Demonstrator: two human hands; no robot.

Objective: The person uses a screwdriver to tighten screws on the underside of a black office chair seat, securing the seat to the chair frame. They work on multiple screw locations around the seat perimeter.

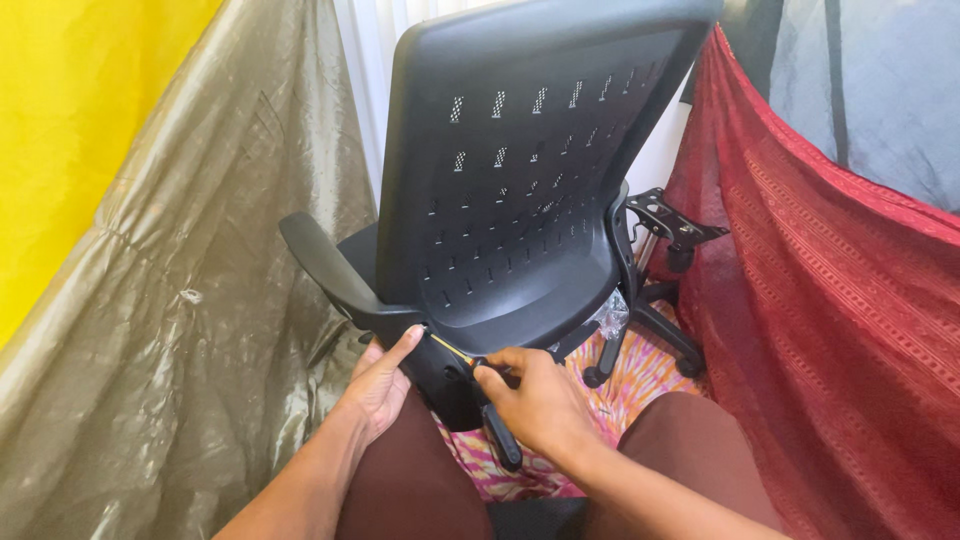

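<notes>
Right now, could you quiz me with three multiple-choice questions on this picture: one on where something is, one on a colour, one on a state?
1. Where is the chair base with its wheels?
A. right of the chair back, on the patterned floor cloth
B. on the person's lap
C. left, against the yellow cloth

2. What colour is the cloth hanging at the right?
A. blue
B. dark red
C. white

3. What is the right hand doing?
A. resting open on the knee
B. gripping a black-handled tool
C. holding a wheel

Answers:
1 A: the star-shaped base stands beside the chair back, to its right.
2 B: the hanging fabric is dark red.
3 B: its fingers close round the tool, whose yellow shaft points toward the left hand at the armrest joint.
</notes>
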